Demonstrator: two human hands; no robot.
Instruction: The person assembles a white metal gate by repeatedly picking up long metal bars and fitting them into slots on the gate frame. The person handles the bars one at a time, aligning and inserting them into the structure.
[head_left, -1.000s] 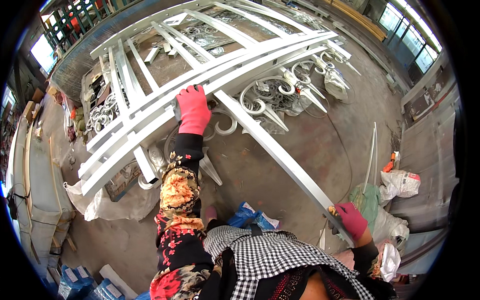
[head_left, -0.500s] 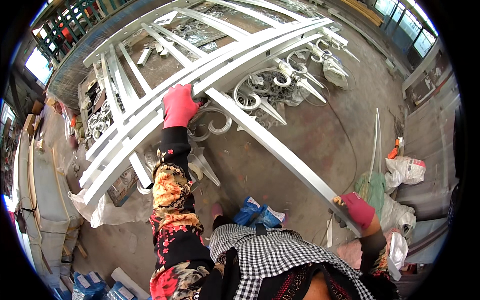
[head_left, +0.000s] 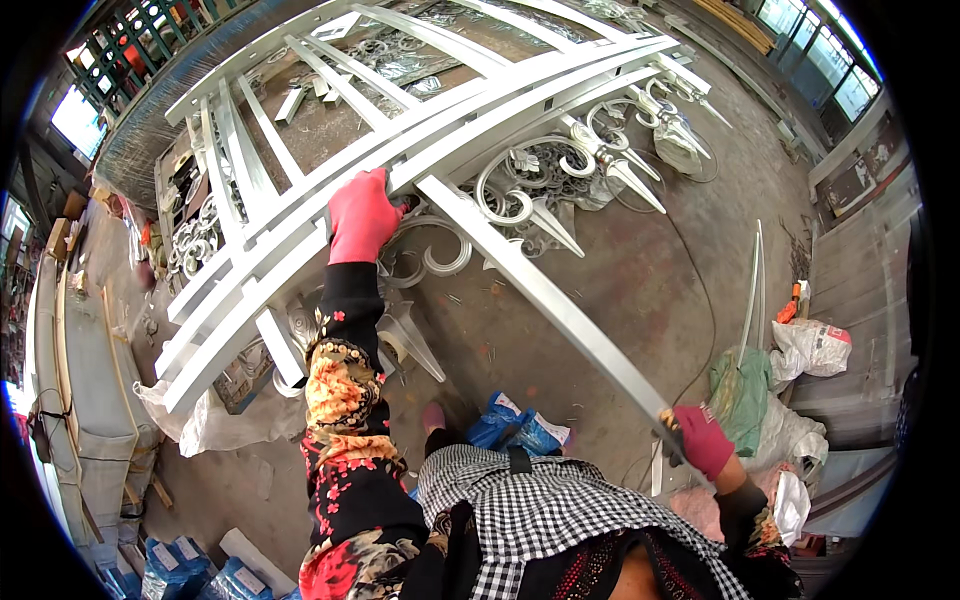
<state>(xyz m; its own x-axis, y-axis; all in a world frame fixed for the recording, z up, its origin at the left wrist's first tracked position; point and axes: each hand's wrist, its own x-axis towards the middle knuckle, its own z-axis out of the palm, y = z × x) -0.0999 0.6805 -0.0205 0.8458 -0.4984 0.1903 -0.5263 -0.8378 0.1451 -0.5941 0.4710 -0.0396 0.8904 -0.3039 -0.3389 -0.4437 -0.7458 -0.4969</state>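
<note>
My left hand (head_left: 360, 218), in a red glove, is closed over the near rail (head_left: 265, 290) of a large silver-white metal frame. Just right of it, the upper end of a long square metal bar (head_left: 545, 285) meets the underside of that rail; whether they are joined I cannot tell. The bar slants down to the right, where my right hand (head_left: 703, 442), gloved in red with dark fingers, grips its lower end. Scroll ornaments (head_left: 525, 180) with pointed tips lie under and beside the frame. A curled scroll piece (head_left: 440, 245) sits right by my left hand.
Blue plastic-wrapped packages (head_left: 515, 425) lie on the floor by my feet. To the right are a green sack (head_left: 740, 398), a white bag (head_left: 812, 347) and a thin cable (head_left: 708, 310) across the floor. Long wrapped pieces (head_left: 85, 370) stand at the left.
My right hand has shifted slightly downward and left with the bar's lower end, so the bar slants a little more steeply. My left hand keeps its hold on the rail.
</note>
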